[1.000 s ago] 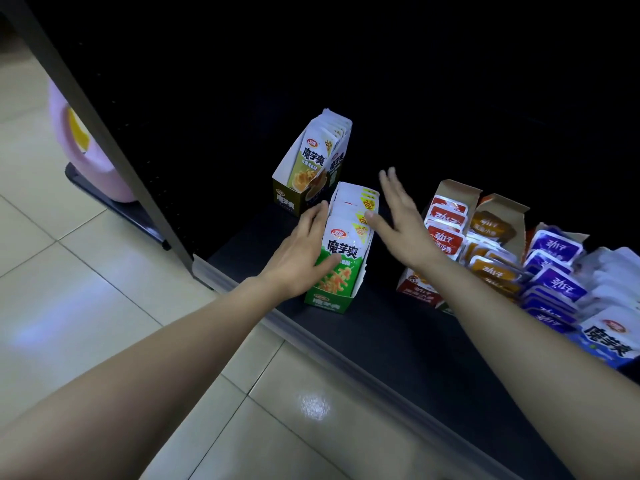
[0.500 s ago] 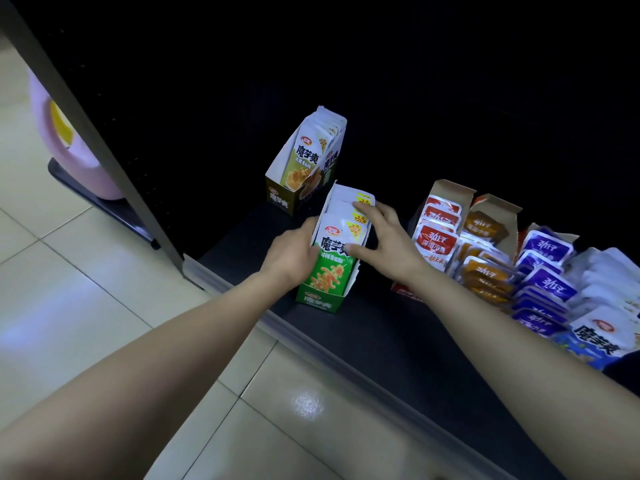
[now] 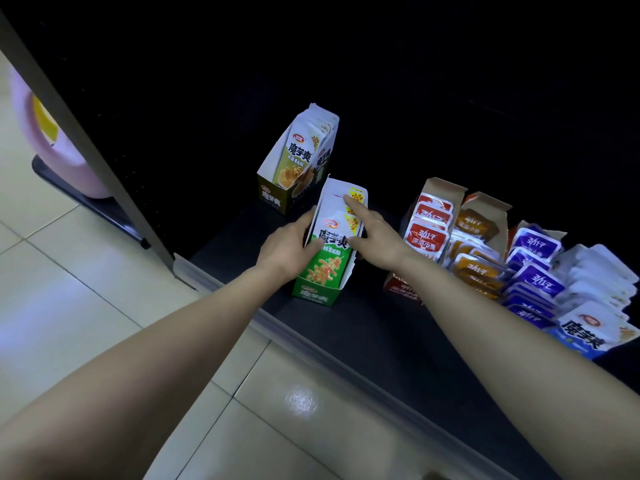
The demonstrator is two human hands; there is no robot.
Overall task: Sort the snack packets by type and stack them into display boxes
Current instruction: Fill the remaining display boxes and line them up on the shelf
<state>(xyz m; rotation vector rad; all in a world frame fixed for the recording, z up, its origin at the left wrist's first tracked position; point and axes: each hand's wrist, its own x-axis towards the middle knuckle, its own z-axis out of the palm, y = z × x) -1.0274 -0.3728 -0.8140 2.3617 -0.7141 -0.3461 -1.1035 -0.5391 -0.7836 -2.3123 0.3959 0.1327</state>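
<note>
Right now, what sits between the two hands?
Head view: the green box with its packets, left hand on one side, right hand on the other.

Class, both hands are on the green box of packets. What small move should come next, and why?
Probably the right hand presses the packets back and level while the left hand steadies the green box: their tops stand staggered, and the right forefinger rests on them.
</note>
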